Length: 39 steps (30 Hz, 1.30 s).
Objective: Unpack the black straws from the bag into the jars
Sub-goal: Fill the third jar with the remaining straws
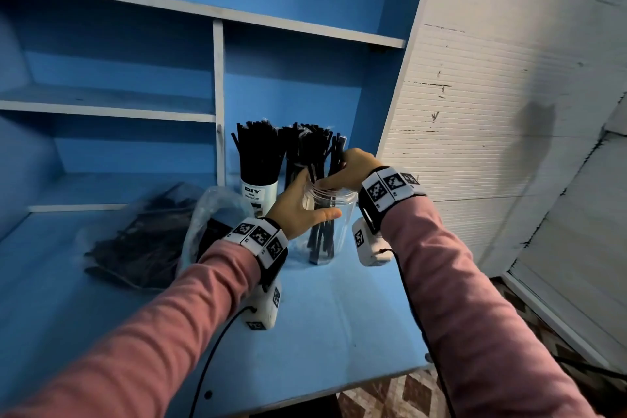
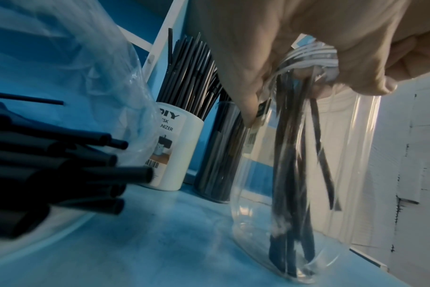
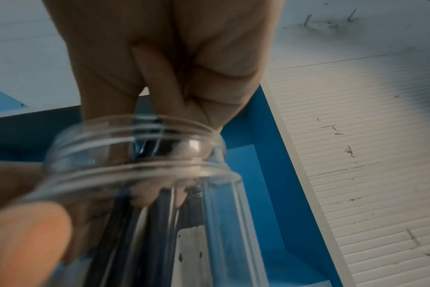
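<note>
Black straws (image 1: 320,234) are showing dark through a clear, colourless jar (image 1: 342,214), and more black straws are filling a white holder (image 1: 258,192) printed with black lettering. A clear bag (image 1: 207,214) is lying on the blue desk (image 1: 322,309). Pink sleeves (image 1: 475,299) are ending in white wristbands (image 1: 390,185) carrying black-and-white square codes
</note>
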Tool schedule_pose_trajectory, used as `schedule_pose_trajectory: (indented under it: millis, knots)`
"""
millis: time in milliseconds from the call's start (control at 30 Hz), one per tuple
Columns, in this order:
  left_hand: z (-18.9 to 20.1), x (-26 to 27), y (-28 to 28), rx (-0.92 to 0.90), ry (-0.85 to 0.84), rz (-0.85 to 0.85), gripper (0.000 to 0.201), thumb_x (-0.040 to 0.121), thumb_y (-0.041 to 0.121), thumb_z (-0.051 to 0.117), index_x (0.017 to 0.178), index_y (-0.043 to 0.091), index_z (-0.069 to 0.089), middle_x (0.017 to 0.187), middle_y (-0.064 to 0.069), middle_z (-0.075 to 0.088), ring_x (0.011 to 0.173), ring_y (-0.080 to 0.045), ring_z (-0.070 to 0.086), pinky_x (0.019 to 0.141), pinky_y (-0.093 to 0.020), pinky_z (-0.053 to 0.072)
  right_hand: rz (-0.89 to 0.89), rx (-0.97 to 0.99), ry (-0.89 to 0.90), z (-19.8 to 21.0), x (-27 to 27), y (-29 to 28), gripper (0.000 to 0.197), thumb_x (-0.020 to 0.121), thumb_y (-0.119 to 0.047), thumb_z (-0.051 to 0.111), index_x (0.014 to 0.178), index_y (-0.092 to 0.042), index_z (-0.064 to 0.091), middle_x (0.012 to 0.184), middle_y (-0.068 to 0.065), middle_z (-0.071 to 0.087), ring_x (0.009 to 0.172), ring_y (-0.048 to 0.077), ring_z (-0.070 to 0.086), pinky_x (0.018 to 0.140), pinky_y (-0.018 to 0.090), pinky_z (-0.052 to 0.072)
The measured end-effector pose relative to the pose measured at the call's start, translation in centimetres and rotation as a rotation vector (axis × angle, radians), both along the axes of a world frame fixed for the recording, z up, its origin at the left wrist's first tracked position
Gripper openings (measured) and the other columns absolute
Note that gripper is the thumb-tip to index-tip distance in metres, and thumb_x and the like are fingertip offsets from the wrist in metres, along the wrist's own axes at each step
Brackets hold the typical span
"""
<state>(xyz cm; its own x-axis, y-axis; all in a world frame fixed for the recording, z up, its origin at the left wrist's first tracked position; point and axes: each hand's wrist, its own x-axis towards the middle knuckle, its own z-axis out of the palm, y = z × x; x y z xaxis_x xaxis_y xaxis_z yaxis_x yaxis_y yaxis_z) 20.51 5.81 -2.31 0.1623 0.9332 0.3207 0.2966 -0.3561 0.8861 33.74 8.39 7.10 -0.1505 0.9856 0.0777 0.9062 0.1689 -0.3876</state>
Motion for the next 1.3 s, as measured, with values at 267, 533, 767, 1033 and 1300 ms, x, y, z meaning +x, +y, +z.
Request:
schedule_pose_trajectory:
  millis: [267, 533, 767, 1033, 1300]
  knots:
    - [-0.1, -0.2, 0.0, 0.016, 0.006, -0.026, 0.092, 0.062, 0.050, 0.079, 0.141, 0.034, 0.035, 0.128, 0.015, 0.059, 0.122, -0.006, 0.053, 0.109, -0.043, 0.039, 0.092, 0.045, 0.083, -0.8, 1.0, -0.3, 0.023, 0.087, -0.029, 0.066, 0.104, -0.013, 0.067, 0.103, 0.005, 0.069, 0.096, 0.020, 0.063, 0.085, 0.031, 0.050]
    - [-0.3, 0.0, 0.5, 0.027, 0.008, -0.024, 0.084, 0.075, 0.030, 0.079, 0.143, 0.031, 0.030, 0.131, 0.011, 0.055, 0.122, -0.006, 0.051, 0.110, -0.036, 0.038, 0.009, 0.121, 0.243, -1.4, 1.0, -1.3, 0.037, 0.089, -0.025, 0.064, 0.123, -0.010, 0.062, 0.113, 0.006, 0.067, 0.108, 0.019, 0.060, 0.087, 0.022, 0.044]
    - [0.1, -1.4, 0.0, -0.022, 0.050, 0.002, 0.119, 0.057, 0.055, 0.083, 0.151, 0.022, 0.019, 0.152, 0.004, 0.036, 0.139, -0.010, 0.035, 0.116, -0.041, 0.030, -0.025, 0.483, 0.522, -1.9, 0.2, -3.9, 0.019, 0.086, -0.014, 0.059, 0.104, -0.008, 0.064, 0.095, 0.004, 0.066, 0.078, 0.013, 0.060, 0.079, 0.023, 0.048]
    - [3.5, -8.9, -3.1, 0.150, 0.154, 0.282, 0.043, 0.081, 0.013, 0.072, 0.121, 0.022, 0.061, 0.123, 0.000, 0.063, 0.119, -0.014, 0.057, 0.105, -0.031, 0.043, 0.256, 0.511, 0.663, -2.8, -4.2, -7.3, 0.009, 0.085, -0.006, 0.058, 0.088, -0.011, 0.065, 0.070, -0.007, 0.059, 0.063, 0.004, 0.052, 0.059, 0.009, 0.040]
    - [1.8, -14.8, -5.1, -0.006, 0.289, 0.392, 0.029, 0.078, 0.012, 0.076, 0.103, 0.024, 0.067, 0.113, 0.000, 0.068, 0.108, -0.019, 0.062, 0.094, -0.032, 0.048, 0.428, 0.037, 0.353, -8.8, -9.1, -5.6, 0.023, 0.087, -0.025, 0.068, 0.106, -0.013, 0.066, 0.096, 0.004, 0.067, 0.086, 0.016, 0.063, 0.080, 0.026, 0.049]
